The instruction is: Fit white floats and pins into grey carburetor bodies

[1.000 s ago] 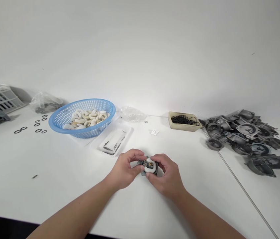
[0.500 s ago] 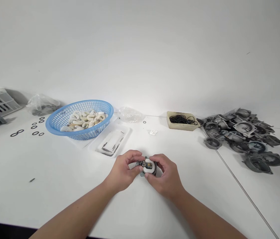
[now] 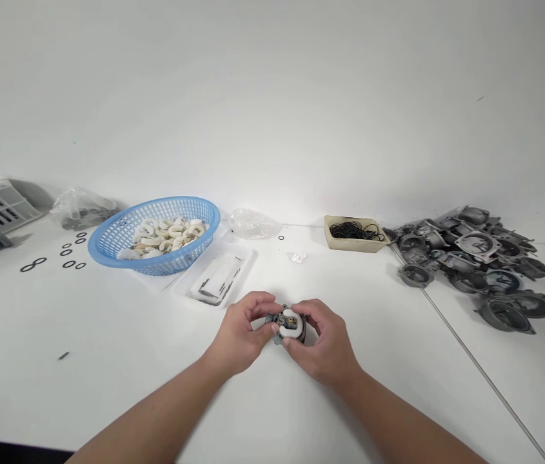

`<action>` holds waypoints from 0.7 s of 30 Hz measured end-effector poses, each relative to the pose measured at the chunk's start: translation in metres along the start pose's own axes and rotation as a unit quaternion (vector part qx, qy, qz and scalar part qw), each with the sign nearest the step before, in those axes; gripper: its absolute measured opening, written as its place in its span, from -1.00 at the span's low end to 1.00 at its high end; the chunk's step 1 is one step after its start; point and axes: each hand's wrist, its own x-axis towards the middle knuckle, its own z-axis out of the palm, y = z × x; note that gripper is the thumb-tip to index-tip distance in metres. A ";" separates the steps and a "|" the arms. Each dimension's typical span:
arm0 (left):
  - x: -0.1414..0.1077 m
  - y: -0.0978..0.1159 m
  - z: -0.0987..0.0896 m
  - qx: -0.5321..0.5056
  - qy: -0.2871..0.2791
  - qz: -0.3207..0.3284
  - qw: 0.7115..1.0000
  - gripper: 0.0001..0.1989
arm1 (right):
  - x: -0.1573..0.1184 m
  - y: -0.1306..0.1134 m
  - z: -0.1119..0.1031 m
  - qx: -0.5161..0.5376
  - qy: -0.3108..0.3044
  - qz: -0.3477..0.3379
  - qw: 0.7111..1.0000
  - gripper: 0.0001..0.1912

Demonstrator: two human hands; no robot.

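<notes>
A small grey metal part [image 3: 278, 338] with a white U-shaped piece [image 3: 292, 332] set in it lies between my hands, low in the middle of the head view. Brass-coloured bits show inside the U. My left hand [image 3: 246, 332] grips the metal part from the left, thumb at the near side and fingers at the far side. From the right, my right hand [image 3: 323, 338] holds it with thumb and fingertips at the white piece's edges. The fingertips cover some of the rim.
A blue basket [image 3: 156, 267] of white U-shaped pieces stands left of a white tray [image 3: 246, 270]. A beige box [image 3: 356, 245] holds black rings. Grey metal housings [image 3: 478, 245] are heaped at right. Black rings [image 3: 27, 268], a plastic bag [image 3: 76, 206] and a white crate [image 3: 15, 203] are at left.
The view has shifted slightly. My two hands keep nearly the same grip on the metal part, with no clear movement of the white piece.
</notes>
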 end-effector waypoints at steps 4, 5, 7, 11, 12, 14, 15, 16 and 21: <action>0.000 0.000 -0.001 -0.004 -0.007 0.005 1.000 -0.64 | 0.000 0.000 0.000 -0.005 0.004 0.005 1.000 -0.63; 0.000 0.000 -0.001 -0.005 -0.008 0.008 1.000 -0.64 | 0.000 0.000 0.000 -0.004 0.004 0.005 1.000 -0.63; 0.000 0.000 -0.001 -0.006 -0.010 0.012 1.000 -0.65 | 0.000 0.000 0.000 -0.001 0.003 0.004 1.000 -0.63; 0.000 0.001 0.000 -0.001 -0.010 0.020 1.000 -0.64 | 0.001 0.000 0.000 0.001 0.001 0.003 1.000 -0.63; 0.000 0.001 0.000 0.000 -0.011 0.021 1.000 -0.64 | 0.001 0.000 0.000 0.003 0.001 0.003 1.000 -0.63; 0.000 0.002 0.001 0.001 -0.010 0.021 1.000 -0.64 | 0.001 -0.001 0.000 0.004 -0.001 0.001 1.000 -0.63; 0.000 0.002 0.001 0.001 -0.010 0.021 1.000 -0.63 | 0.000 -0.001 -0.001 0.004 -0.002 -0.001 1.000 -0.63; 0.000 0.002 0.001 0.000 -0.010 0.021 1.000 -0.63 | 0.000 -0.001 -0.001 0.003 -0.003 -0.003 1.000 -0.62; 0.000 0.004 0.001 -0.006 -0.015 0.013 1.000 -0.63 | 0.001 -0.001 -0.002 -0.004 -0.015 -0.019 1.000 -0.60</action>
